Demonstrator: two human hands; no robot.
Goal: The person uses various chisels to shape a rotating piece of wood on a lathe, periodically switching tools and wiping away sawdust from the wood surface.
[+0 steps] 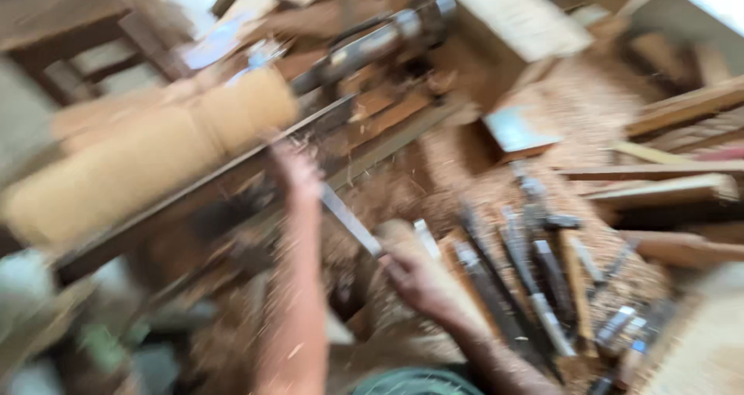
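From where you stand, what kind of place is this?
Most likely a woodturning workshop, though the picture is blurred. A pale wooden workpiece sits on a lathe, both hands hold a long chisel toward it, sawdust covers everything, and more chisels lie alongside.

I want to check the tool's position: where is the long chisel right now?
In the head view, the chisel runs across the centre, its handle end in the right hand and its tip under the left hand, by the turned wood piece.
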